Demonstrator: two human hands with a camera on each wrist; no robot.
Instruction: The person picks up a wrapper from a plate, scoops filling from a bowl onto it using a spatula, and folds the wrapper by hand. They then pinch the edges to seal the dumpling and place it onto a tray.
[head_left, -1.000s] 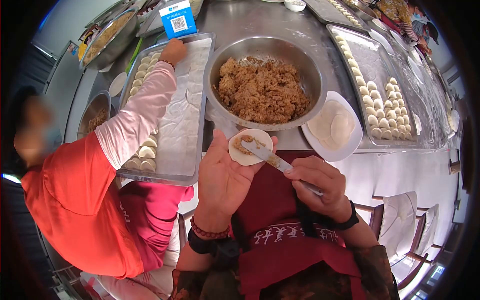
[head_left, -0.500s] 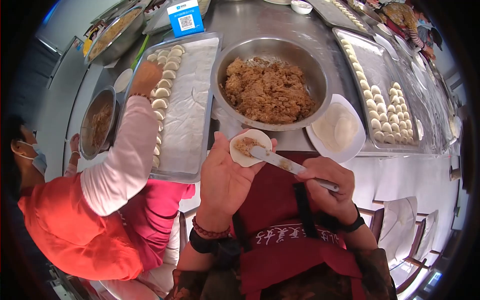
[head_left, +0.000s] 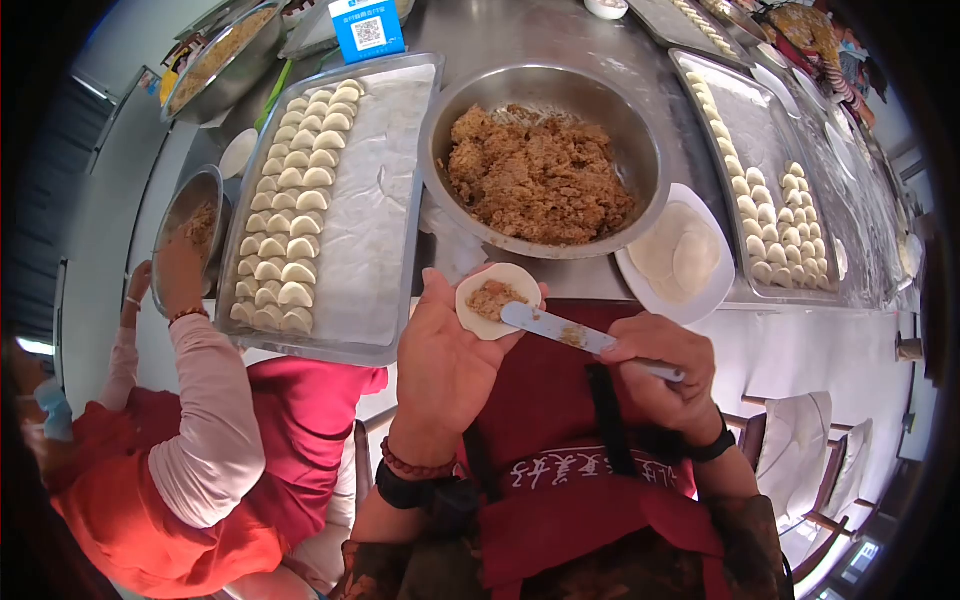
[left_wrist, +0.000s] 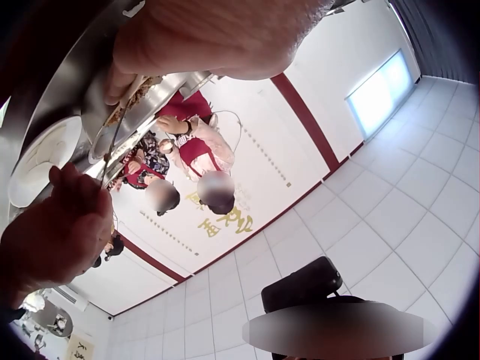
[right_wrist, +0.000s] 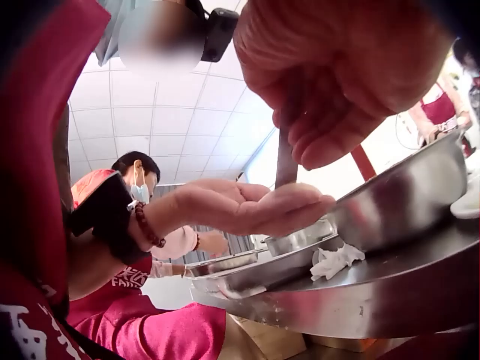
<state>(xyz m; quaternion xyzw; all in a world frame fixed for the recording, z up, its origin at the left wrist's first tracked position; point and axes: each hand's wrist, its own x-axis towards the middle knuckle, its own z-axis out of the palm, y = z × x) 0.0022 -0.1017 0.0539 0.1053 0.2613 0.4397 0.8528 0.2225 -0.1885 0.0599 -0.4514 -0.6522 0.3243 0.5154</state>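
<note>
My left hand (head_left: 445, 362) is held palm up in front of the maroon apron, a round dough wrapper (head_left: 517, 281) lying across its fingers. A small mound of brown filling (head_left: 490, 298) sits on that wrapper. With its fingers curled round the handle, my right hand (head_left: 668, 368) grips a flat metal spatula (head_left: 560, 330). The blade's rounded tip is at the filling's right edge. In the right wrist view the spatula (right_wrist: 286, 161) points down at the upturned left palm (right_wrist: 259, 212). Just beyond the hands stands a steel bowl (head_left: 648, 205) of brown filling.
A plate (head_left: 718, 285) of wrappers is right of the bowl. Left lies a tray (head_left: 385, 215) with rows of folded dumplings (head_left: 300, 200); another dumpling tray (head_left: 745, 115) is at the right. A person in red (head_left: 215, 450) sits at my left, hand at a smaller bowl (head_left: 180, 200).
The spatula's blade has shifted slightly on the wrapper, and the right hand has moved a little right. The neighbour's hand has gone from the dumpling tray to the smaller bowl.
</note>
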